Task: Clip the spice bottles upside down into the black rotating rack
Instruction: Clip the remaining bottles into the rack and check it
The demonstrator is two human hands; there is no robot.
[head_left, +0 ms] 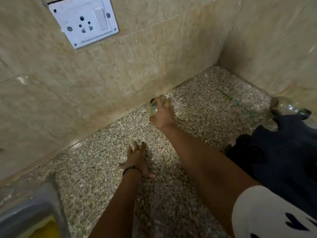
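Gripping a clear spice bottle (pixel 153 107), contents unclear, the right hand (pixel 163 114); left hand (pixel 137 160) flat, empty.

On the speckled counter (pixel 197 103), the right hand (pixel 163 115) wraps a clear spice bottle (pixel 153 108) near the tiled wall (pixel 120 66). The left hand (pixel 137 160) rests flat and empty. The black rack (pixel 283 148), holding bottles, stands at right.

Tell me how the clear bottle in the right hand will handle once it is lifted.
The bottle looks empty, so probably light. Its smooth rounded wall may slip in the right hand. Laid down on the speckled counter, it would likely roll.
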